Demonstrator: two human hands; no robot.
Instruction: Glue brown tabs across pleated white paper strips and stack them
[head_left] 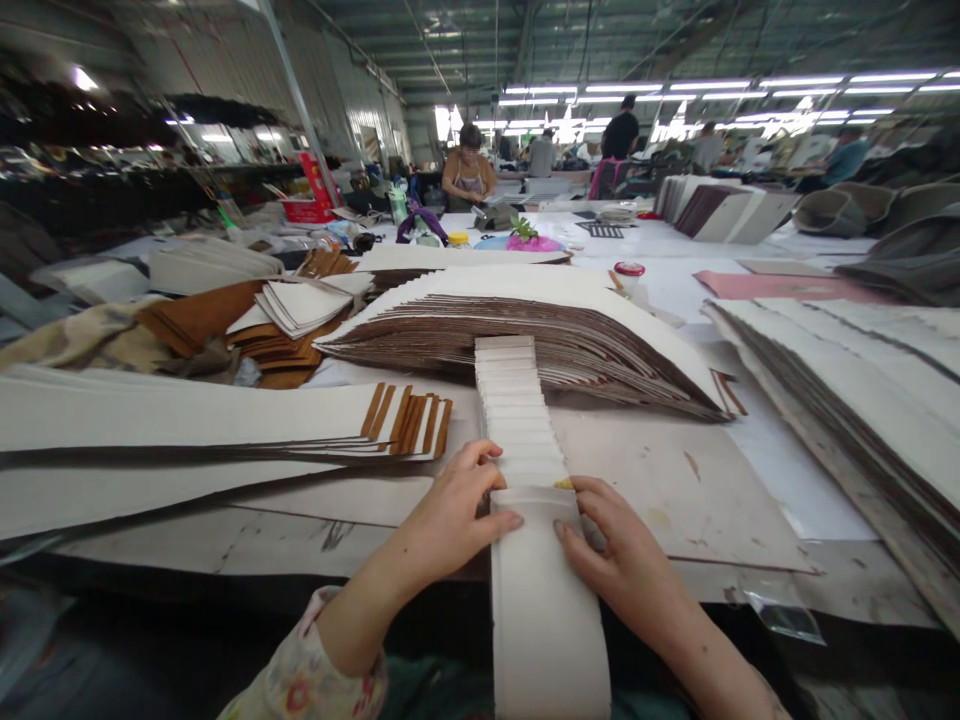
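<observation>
A row of overlapping white strips (521, 420) runs away from me down the middle of the table, their ends stepped like shingles. The nearest white strip (547, 610) hangs over the table's front edge toward my body. My left hand (476, 500) grips its left edge, thumb on top and fingers curled at the side. On the opposite edge, my right hand (611, 530) has its thumb on the strip and fingers bent around the side. A small yellow spot shows at the right index fingertip; I cannot make out what it is.
A fanned stack of white panels with brown undersides (525, 300) lies behind the strips. To the left are long white pieces with brown end bands (225, 415) and brown pieces (202, 310). More layered white pieces (862, 390) lie right. A person (469, 170) works across the table.
</observation>
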